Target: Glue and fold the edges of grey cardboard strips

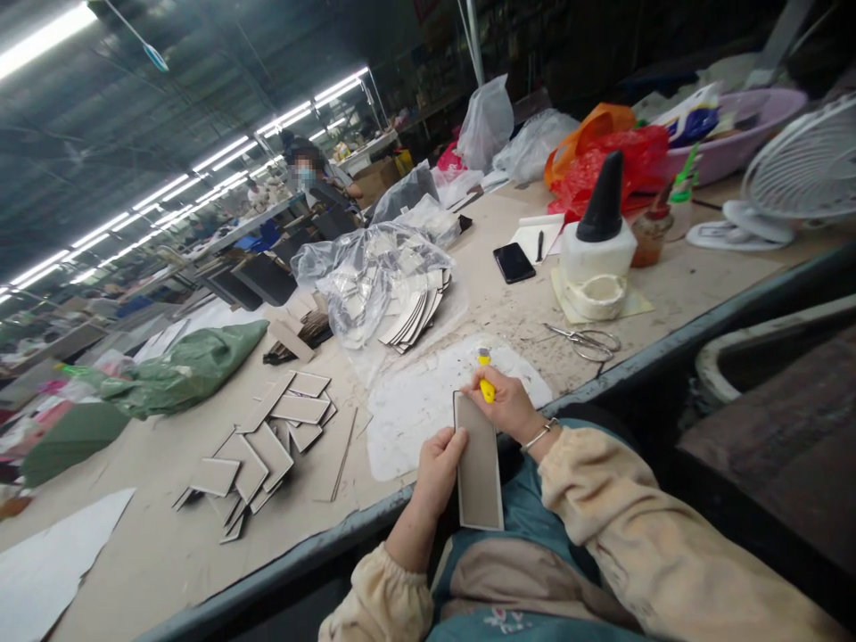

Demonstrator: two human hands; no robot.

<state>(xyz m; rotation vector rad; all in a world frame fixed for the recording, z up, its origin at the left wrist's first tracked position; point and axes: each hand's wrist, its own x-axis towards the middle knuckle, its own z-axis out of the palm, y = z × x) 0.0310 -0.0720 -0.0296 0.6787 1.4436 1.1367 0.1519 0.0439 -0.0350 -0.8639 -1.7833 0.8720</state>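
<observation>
My left hand [438, 464] is closed on the left edge of a grey-beige rectangular panel [480, 473], thumb on its face. The panel stands nearly upright over my lap, at the table's front edge. In my right hand [508, 406] is a small yellow utility knife [487, 390], its metal tip pointing up and away from me. That hand is close to the panel's top right corner; whether it touches the panel I cannot tell. Beyond both hands lies a white, scuffed sheet [401, 419]. Left of it a loose pile of similar dark-edged panels [260, 455] is spread out.
A clear plastic bag [374, 276] with many cut pieces lies behind the sheet. To the right are scissors [588, 341], a white glue bottle [597, 254] with a black cap, a phone [514, 263] and a fan [806, 165]. Further off, a masked person [321, 178] is at work.
</observation>
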